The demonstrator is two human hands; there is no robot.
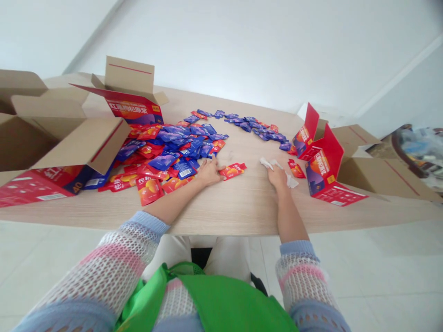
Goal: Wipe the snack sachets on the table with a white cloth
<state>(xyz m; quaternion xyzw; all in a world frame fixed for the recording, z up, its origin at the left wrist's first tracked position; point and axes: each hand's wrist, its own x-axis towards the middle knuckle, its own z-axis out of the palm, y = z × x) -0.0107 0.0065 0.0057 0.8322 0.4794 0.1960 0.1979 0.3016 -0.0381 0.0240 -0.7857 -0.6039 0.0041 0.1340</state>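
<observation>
My left hand (208, 173) lies on the table at the right edge of a heap of sachets, its fingers closed on the left end of a flat red sachet (233, 171). Orange fruit is printed on that sachet. In my right hand (278, 177) is a crumpled white tissue (291, 180), bunched under the fingers and sticking out on both sides. Just right of it lies another red sachet (296, 168). The heap mixes blue sachets (185, 169) with red sachets (149, 190).
An open red carton (133, 108) stands behind the heap, with another open carton (51, 182) at left. Two open red cartons (323, 166) are at right. A curved row of sachets (244, 123) runs along the back of the wooden table (224, 212). Plastic bags (422, 145) are far right.
</observation>
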